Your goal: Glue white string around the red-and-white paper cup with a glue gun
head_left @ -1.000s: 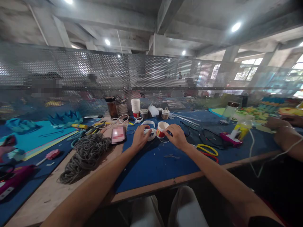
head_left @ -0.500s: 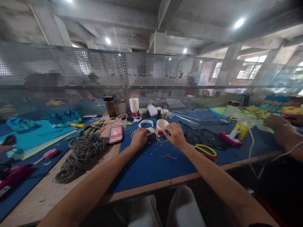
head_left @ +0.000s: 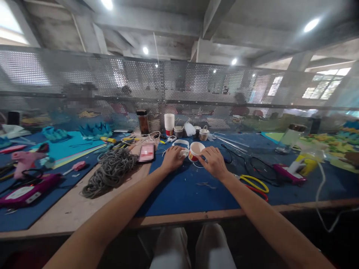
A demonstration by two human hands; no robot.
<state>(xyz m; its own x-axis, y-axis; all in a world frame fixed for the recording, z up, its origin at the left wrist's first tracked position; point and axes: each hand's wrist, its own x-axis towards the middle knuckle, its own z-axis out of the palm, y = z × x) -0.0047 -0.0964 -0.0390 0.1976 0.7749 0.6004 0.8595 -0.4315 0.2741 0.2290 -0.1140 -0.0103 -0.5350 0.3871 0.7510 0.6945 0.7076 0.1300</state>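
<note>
A small paper cup (head_left: 197, 148) with a white rim and a red and yellow side stands on the blue mat. My right hand (head_left: 213, 160) is closed on its right edge, thumb and fingertips at the wall. To the cup's left, my left hand (head_left: 173, 158) pinches a small white piece (head_left: 183, 152), partly covered by the fingers, its kind unclear. Thin white cord lies around the foot of the cup. Just behind my left hand is a curved white strip (head_left: 181, 142).
Grey cord (head_left: 112, 172) lies heaped on the left board. Stacked paper cups (head_left: 169, 125), small containers and a dark jar (head_left: 143, 122) stand at the back by a mesh partition. Yellow and red handles (head_left: 254, 183), a glass jar (head_left: 291, 138) and purple devices lie to the sides.
My view has turned left, so the whole bench appears shifted right. Both hands stay at the cup and the white piece. The co-worker's arm at the right has left the view.
</note>
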